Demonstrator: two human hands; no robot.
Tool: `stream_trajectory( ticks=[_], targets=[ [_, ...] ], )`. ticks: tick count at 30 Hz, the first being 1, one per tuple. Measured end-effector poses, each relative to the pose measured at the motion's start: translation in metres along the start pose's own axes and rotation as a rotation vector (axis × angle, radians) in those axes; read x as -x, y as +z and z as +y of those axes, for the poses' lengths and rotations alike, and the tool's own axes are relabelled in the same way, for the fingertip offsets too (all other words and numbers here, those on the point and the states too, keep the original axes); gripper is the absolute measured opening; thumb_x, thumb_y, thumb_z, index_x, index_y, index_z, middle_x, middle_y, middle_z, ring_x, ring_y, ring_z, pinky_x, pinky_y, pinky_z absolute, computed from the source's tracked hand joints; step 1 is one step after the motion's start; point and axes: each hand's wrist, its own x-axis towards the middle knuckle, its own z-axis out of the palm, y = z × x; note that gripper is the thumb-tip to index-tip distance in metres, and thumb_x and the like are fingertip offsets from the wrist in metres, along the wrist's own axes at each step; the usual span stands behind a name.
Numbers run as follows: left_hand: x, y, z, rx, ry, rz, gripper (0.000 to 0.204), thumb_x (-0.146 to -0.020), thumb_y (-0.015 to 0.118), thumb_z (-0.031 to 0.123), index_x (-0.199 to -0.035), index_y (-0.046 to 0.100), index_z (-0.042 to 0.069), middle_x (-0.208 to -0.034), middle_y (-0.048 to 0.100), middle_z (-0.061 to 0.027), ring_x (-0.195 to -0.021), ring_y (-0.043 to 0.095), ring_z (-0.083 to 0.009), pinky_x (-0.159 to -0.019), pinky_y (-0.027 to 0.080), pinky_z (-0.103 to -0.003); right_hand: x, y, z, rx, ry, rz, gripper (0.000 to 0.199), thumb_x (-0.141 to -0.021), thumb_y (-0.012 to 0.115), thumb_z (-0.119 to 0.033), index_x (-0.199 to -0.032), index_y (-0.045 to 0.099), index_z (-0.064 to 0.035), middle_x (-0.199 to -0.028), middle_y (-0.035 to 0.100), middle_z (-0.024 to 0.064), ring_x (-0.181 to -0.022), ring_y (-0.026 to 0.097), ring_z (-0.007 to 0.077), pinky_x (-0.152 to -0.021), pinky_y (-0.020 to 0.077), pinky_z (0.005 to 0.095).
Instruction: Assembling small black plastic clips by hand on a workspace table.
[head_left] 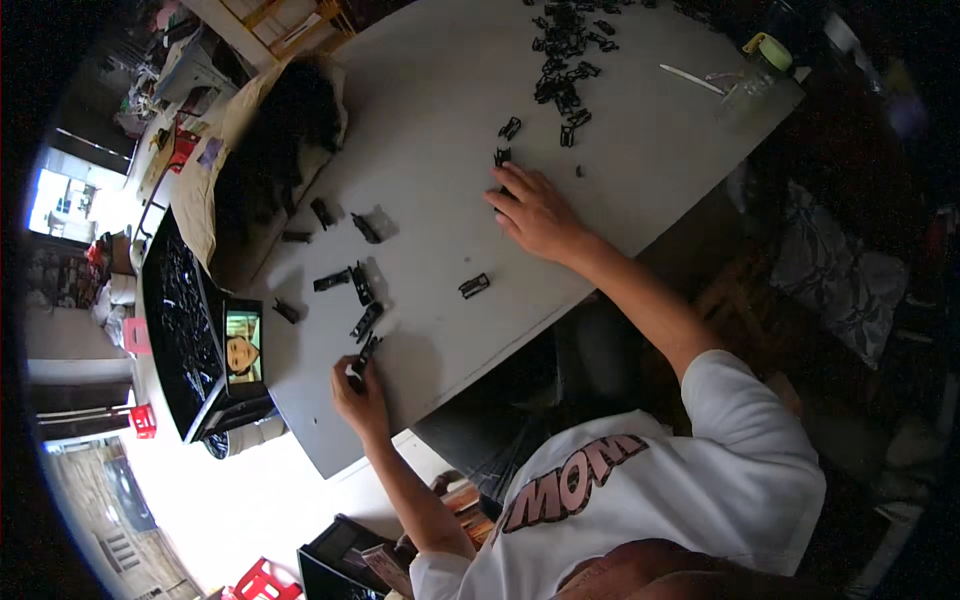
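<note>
My left hand [362, 408] is closed round a black plastic part [368, 349] at the table's near left, its upper end sticking out past the fingers. Farther right, my right hand [545, 218] rests low over the tabletop. Its fingertips are closed on a small black frame-shaped part [502, 156], mostly covered by the fingers. A similar frame [510, 128] lies just beyond it. Between my hands sits a lone black frame [474, 286]. Beyond my left hand several longer black parts [361, 284] lie scattered, one of them [366, 321] close to the fingers.
A pile of black frames [562, 50] covers the far part of the grey table [425, 130]. At the far right stand a clear container with a yellow-green lid [767, 52] and a white stick [692, 79]. Left lie an open cloth sack [222, 165], a lit screen [243, 345] and a black bin of parts [180, 320].
</note>
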Motion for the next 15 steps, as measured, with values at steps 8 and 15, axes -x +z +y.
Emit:
stream_trajectory(
  ticks=[8,15],
  targets=[
    [0.029,0.012,0.03,0.395,-0.055,-0.007,0.014,-0.084,0.055,0.004,-0.097,0.058,0.001,-0.08,0.058,-0.0048,-0.066,0.049,-0.0099,-0.058,0.041,-0.024,-0.002,-0.003,0.01,-0.019,0.051,0.097,0.034,-0.083,0.061,-0.019,-0.114,0.055,-0.0066,-0.134,0.039,0.0145,-0.128,0.033,0.0323,-0.102,0.0301,0.0505],
    [0.025,0.058,0.085,0.454,0.144,-0.213,0.011,-0.082,0.052,-0.001,-0.091,0.059,0.0,-0.083,0.059,-0.0097,-0.076,0.057,-0.0179,-0.069,0.045,-0.028,-0.003,-0.006,0.01,-0.066,0.089,0.133,0.033,-0.081,0.063,-0.018,-0.111,0.057,-0.0052,-0.13,0.042,0.0146,-0.126,0.035,0.0327,-0.102,0.0305,0.0491]
  ],
)
